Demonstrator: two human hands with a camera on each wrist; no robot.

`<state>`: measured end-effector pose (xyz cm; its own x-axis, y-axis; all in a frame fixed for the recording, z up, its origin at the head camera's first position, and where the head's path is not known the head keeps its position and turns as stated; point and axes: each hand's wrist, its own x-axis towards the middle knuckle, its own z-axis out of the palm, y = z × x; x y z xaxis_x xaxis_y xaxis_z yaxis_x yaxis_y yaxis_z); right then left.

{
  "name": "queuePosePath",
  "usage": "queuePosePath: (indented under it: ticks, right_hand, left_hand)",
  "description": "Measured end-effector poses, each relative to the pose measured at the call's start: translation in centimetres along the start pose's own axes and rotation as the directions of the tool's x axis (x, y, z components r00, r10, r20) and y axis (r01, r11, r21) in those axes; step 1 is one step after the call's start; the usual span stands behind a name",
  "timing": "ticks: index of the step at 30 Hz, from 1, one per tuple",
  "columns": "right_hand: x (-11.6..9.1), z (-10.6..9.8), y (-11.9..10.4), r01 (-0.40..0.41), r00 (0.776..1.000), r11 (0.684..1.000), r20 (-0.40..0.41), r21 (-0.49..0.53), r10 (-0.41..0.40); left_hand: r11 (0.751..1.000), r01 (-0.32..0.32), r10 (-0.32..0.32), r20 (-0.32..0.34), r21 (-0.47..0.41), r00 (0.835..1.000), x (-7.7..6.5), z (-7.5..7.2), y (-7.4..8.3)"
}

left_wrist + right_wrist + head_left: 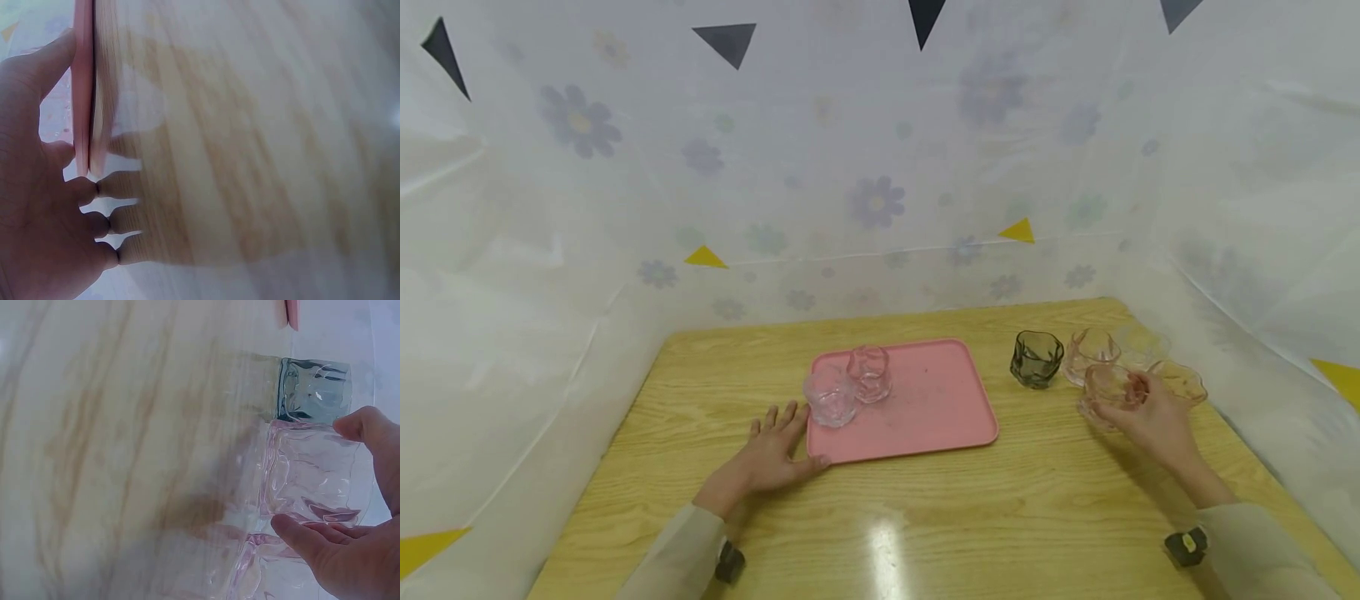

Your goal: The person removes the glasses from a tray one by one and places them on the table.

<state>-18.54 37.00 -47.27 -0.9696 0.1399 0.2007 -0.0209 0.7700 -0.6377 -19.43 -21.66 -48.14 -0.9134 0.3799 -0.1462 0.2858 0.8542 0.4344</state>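
The right wrist view's edges cut off the lowest cup (pixel 278 575) (and most of the tray (pixel 292 312)).

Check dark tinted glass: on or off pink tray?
Off: the dark tinted glass stands on the wood-grain table, right of the pink tray, with a visible gap.

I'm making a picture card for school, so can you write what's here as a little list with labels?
Left hand: thumb touching the pink tray
Right hand: gripping a pinkish glass
On the tray: two see-through glasses
Dark glass: upright, between tray and right hand
Other glasses: three near the right hand
Table: light wood look
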Motion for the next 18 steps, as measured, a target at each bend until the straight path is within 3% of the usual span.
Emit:
queuePosePath:
  ticks: [18]
  right_hand:
    - [0.07,-0.05,-0.48,-0.006,1.0,0.997,-0.03,-0.073,0.004]
  left_hand:
    - [1.0,0.004,-0.004,0.007,0.009,1.0,0.16,0.14,-0.27]
